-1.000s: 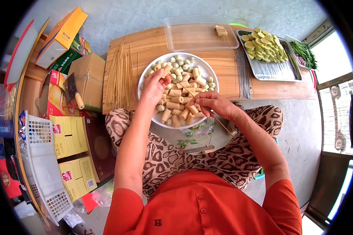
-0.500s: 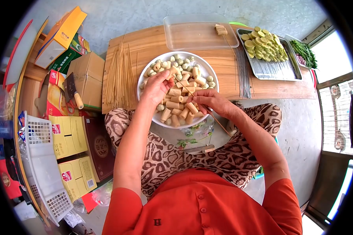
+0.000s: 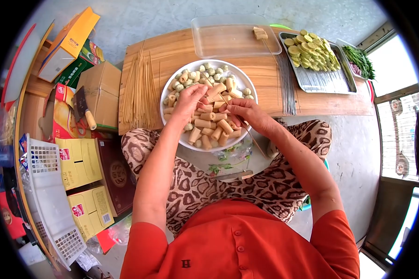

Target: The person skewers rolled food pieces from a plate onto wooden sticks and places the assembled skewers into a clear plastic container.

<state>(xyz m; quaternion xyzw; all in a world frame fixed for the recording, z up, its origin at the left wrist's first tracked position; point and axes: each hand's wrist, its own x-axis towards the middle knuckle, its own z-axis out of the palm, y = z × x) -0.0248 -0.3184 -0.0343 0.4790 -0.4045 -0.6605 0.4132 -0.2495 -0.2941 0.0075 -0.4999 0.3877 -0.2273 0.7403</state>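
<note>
A white bowl on the table holds many short tan rolls and small round pale-green speckled balls. Over its middle, my left hand is closed, fingertips pinching one tan roll. My right hand is closed around a thin wooden skewer. The skewer slants from the lower right up to the roll in my left hand. Whether its tip has gone into that roll I cannot tell.
Loose skewers lie left of the bowl, thin metal sticks right of it. A clear tray holds a loaded skewer. A metal tray carries sliced green rounds. A knife leans by boxes at left.
My left hand has moved slightly right with its roll. My right hand has shifted a little up and left, bringing the skewer's upper end to the roll.
</note>
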